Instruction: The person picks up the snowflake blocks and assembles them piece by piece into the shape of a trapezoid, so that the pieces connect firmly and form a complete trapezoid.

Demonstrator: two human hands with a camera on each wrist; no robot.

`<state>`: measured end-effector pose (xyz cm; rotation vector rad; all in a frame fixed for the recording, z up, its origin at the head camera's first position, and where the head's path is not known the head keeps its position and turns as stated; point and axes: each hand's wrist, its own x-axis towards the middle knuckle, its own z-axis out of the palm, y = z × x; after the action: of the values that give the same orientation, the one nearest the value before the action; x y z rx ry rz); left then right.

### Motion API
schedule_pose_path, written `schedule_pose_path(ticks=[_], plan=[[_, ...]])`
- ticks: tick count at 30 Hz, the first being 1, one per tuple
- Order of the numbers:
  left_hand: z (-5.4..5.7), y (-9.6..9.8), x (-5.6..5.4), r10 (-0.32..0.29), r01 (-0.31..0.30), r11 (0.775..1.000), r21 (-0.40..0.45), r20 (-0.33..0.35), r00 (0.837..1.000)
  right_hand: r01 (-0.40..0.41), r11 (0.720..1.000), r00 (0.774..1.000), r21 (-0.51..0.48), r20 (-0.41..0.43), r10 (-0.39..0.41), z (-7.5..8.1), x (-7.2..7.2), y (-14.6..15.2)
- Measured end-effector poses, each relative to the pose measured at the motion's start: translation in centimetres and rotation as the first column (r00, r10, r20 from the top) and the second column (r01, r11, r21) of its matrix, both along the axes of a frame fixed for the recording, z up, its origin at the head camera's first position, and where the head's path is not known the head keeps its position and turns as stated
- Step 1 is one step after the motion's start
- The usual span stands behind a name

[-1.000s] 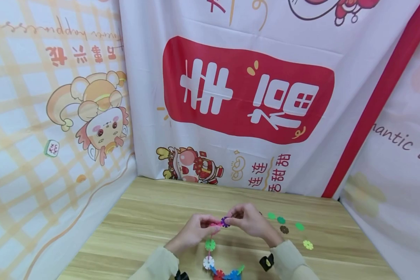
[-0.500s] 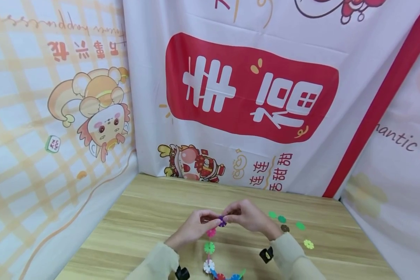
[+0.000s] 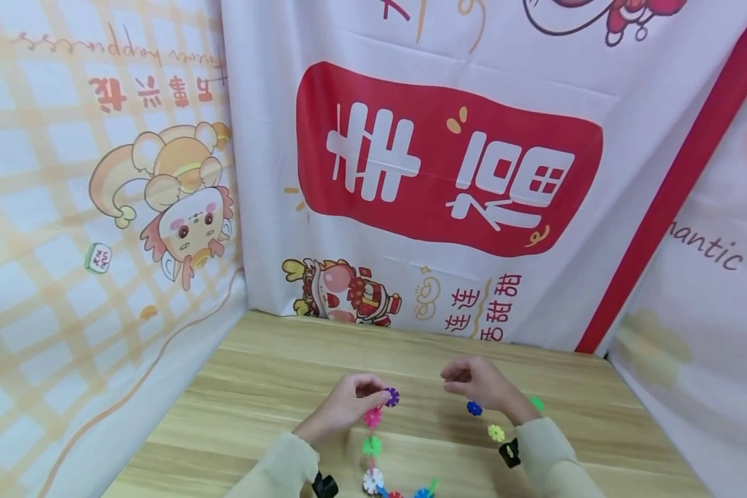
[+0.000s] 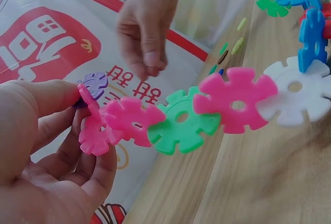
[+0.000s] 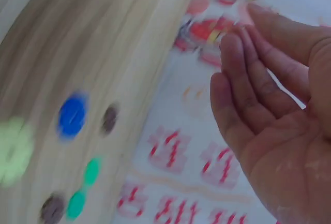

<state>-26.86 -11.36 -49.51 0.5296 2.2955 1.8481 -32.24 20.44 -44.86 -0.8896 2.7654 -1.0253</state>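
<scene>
My left hand pinches the end of a chain of slotted plastic discs between thumb and fingers. At that end is a purple disc, joined to pink ones. In the left wrist view, a green disc, another pink disc and a white disc follow, then blue and red pieces. My right hand is away from the chain over the table's right side, its fingers loosely bent and holding nothing. Under it lie a blue disc and a yellow disc.
More loose discs lie on the wooden table: in the right wrist view, a brown disc and a green disc are near the table's far edge. A printed cloth hangs behind it, with cloth walls at both sides.
My right hand has let go of the purple disc and moved right, over the loose discs. The purple disc stays in my left hand, now attached at the chain's end.
</scene>
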Motion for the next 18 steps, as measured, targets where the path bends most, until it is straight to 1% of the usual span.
schedule_pose_path(ticks=[2, 5, 7, 9, 13, 16, 18], plan=[[-0.1, -0.1, 0.0, 0.006, -0.006, 1.000, 0.001, 0.004, 1.000, 0.053, 0.998, 0.999, 0.033, -0.002, -0.053, -0.9, -0.4, 1.5], [-0.1, -0.2, 0.0, 0.012, -0.012, 1.000, -0.001, 0.007, 1.000, 0.129, 0.987, 0.992, 0.092, -0.009, -0.129, -2.3, -0.7, 3.1], [-0.1, -0.1, -0.1, 0.014, -0.014, 1.000, -0.001, 0.005, 1.000, 0.162, 0.979, 0.987, 0.122, -0.018, -0.161, -3.1, -0.7, 3.8], [-0.1, -0.1, -0.1, 0.015, -0.015, 1.000, -0.008, 0.002, 1.000, 0.198, 0.970, 0.980, 0.138, -0.006, -0.199, -3.9, -0.6, 4.4], [-0.1, 0.0, -0.1, 0.020, -0.020, 1.000, -0.017, 0.002, 1.000, 0.199, 0.972, 0.978, 0.127, 0.034, -0.205, -5.3, -0.7, 5.3], [-0.3, 0.0, -0.1, 0.022, -0.022, 1.000, -0.020, 0.002, 1.000, 0.167, 0.979, 0.985, 0.119, 0.027, -0.171, -6.0, -0.7, 5.5], [-0.4, 0.0, -0.2, 0.015, -0.015, 1.000, -0.016, 0.000, 1.000, 0.160, 0.979, 0.986, 0.123, 0.015, -0.163, -6.2, -0.7, 5.5]])
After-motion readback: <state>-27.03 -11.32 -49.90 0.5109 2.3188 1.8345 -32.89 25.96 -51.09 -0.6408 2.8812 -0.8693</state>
